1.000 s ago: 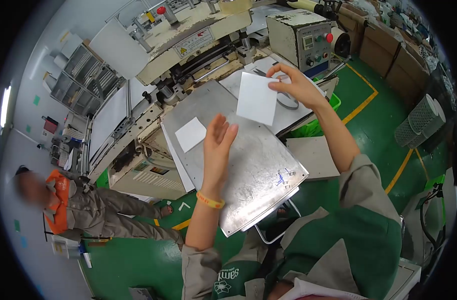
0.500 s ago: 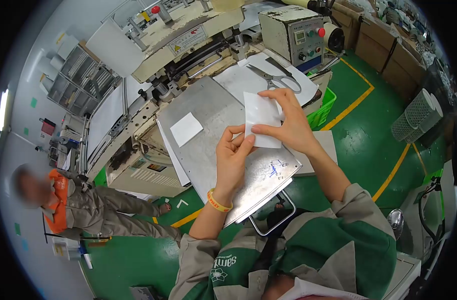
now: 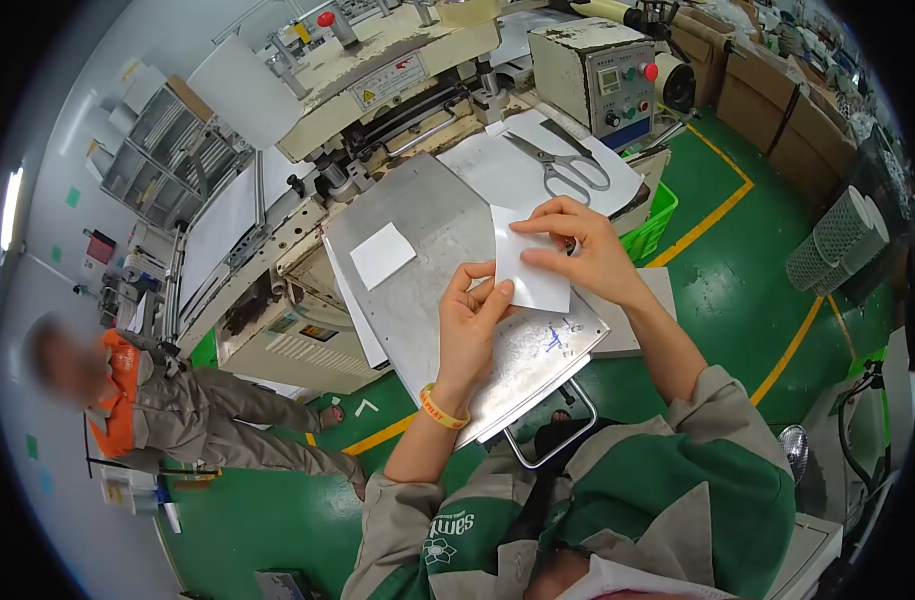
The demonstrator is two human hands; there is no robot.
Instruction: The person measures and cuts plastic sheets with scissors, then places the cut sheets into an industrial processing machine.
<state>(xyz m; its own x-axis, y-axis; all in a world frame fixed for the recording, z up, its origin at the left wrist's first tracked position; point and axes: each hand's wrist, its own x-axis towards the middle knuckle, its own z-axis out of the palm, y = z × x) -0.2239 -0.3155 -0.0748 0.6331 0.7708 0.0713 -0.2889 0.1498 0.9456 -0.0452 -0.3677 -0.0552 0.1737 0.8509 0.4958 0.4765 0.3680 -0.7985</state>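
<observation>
A thin white sheet (image 3: 537, 280) is held up over the metal plate (image 3: 427, 205). My left hand (image 3: 469, 320), with a yellow band on its wrist, pinches the sheet's lower left edge between thumb and fingers. On the sheet's upper right side is my right hand (image 3: 582, 250), its thumb and index finger bent over the sheet's face. A small stack of white pieces (image 3: 383, 256) lies on the plate, left of my hands. Grey scissors (image 3: 562, 165) rest on white paper beyond the sheet.
The worn cream machine (image 3: 397, 80) stands behind the plate, its control box (image 3: 592, 80) at the back right. A green crate (image 3: 652, 225) is right of the plate. Another person (image 3: 177, 400) in grey and orange stands at left. Cardboard boxes (image 3: 757, 90) line the upper right.
The right fingers have shifted on the sheet and its lower part has swung slightly right. The view has moved a little, so the machine and plate appear slightly further right and lower.
</observation>
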